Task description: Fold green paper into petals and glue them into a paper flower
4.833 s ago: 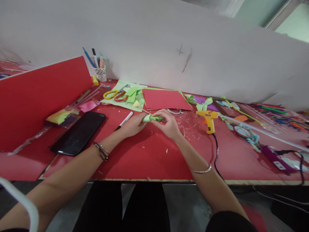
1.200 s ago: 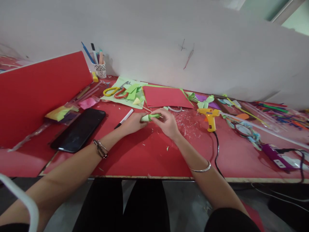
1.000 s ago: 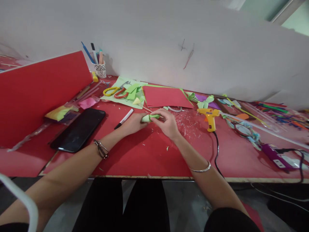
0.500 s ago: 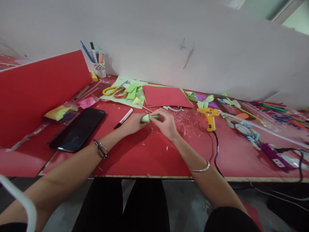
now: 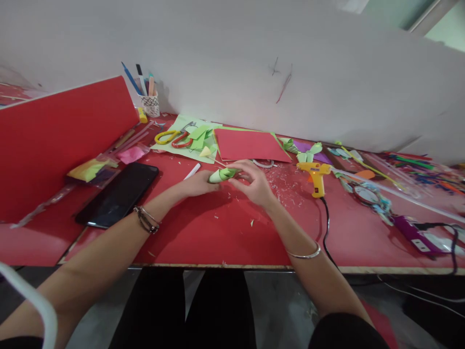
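Between my hands, over the middle of the red tabletop (image 5: 218, 237), is a small rolled green paper piece (image 5: 220, 175) with a pale left end and leaf-like folds to the right. My left hand (image 5: 199, 184) is closed round its left end. My right hand (image 5: 254, 182) pinches its right end between thumb and fingers, which partly hide it. Just behind it a thin stick with a pale yellow cone tip (image 5: 205, 151) points up and left; its lower end is hidden. A white marker (image 5: 192, 170) lies beside my left hand, partly covered by it.
Scissors (image 5: 169, 136) and green strips (image 5: 199, 135) lie on pale green paper, with red sheets (image 5: 252, 145) alongside. A corded yellow glue gun (image 5: 316, 179) stands to the right, near a purple power strip (image 5: 417, 235). A phone (image 5: 118, 194) and pen cup (image 5: 150, 104) are left.
My left hand has shifted slightly left and down, covering more of the marker. More of the rolled green paper shows between my hands, and my right fingers have lifted and spread somewhat.
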{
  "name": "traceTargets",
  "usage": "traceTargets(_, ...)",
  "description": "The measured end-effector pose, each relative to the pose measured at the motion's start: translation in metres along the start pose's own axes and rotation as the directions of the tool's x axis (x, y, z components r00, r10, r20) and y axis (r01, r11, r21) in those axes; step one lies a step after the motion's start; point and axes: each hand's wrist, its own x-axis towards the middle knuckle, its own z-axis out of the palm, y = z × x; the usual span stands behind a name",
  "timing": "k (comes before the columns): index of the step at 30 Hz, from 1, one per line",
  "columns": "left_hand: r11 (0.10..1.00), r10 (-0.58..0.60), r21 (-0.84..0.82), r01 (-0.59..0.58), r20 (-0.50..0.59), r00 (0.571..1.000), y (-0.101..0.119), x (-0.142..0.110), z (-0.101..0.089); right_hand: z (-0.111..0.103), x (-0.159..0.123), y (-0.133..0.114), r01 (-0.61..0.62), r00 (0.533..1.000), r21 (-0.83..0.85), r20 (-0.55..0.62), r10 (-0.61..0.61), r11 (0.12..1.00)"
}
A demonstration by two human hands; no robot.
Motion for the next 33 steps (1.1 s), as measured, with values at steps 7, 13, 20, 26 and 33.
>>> traceTargets(7, 0.971, -0.016, -0.224, 0.085, 0.297, 0.955, -0.0007, -0.0062, -0.0093, -0.0019, -0.0002, -0.0009, 0.003, 0.997, 0.03, 0.078, -0.005, 1.0)
traceTargets(13, 0.97, 0.017, -0.234, 0.065, 0.334, 0.942, -0.0045, -0.0056, -0.0094, 0.0012, -0.0003, 0.0012, 0.041, 0.996, 0.036, 0.082, -0.044, 0.999)
traceTargets(20, 0.996, -0.003, -0.087, 0.03, 0.296, 0.955, -0.0053, -0.0031, -0.0083, 0.0019, -0.001, 0.0062, 0.046, 0.996, 0.035, 0.074, -0.049, 0.998)
traceTargets(26, 0.998, 0.062, -0.031, -0.057, 0.21, 0.976, -0.0022, -0.0025, -0.0065, 0.0022, -0.0005, 0.0069, 0.097, 0.994, -0.019, 0.056, -0.096, 0.995)
traceTargets(33, 0.995, 0.098, -0.035, -0.094, 0.155, 0.983, 0.0004, -0.0024, -0.0048, 0.0059, -0.0006, 0.0049, 0.046, 0.999, -0.06, 0.029, -0.044, 0.997)
